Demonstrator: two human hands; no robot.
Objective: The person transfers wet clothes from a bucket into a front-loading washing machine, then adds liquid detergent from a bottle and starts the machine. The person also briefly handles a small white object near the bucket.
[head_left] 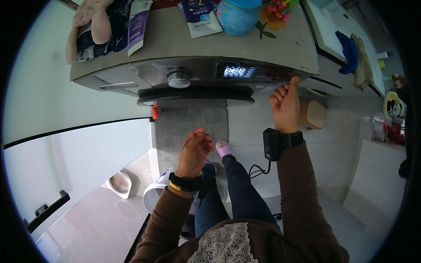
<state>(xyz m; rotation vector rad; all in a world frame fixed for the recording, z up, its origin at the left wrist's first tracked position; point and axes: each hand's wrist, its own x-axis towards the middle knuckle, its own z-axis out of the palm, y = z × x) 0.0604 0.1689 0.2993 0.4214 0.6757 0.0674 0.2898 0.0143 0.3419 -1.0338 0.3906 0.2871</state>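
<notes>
Before me stands a front-loading washing machine with a dark control panel [200, 73]. Its display [238, 71] is lit with white figures, and a silver dial [179, 79] sits left of it. My right hand [286, 105] has its thumb on the panel's right end, with the other fingers curled below. Nothing shows in its grasp. My left hand [196, 151] hangs over the grey floor mat [190, 121], fingers loosely bent and holding nothing. The black round door [195, 95] juts out under the panel; whether it is latched cannot be seen.
On the machine top lie purple-and-white tubes [139, 26], a blue jar [239, 16] and a cloth bundle [102, 36]. A tan bin [315, 114] stands at right, a white bucket [153, 194] beside my legs. A glass door [82, 148] with a black handle [49, 210] borders the left.
</notes>
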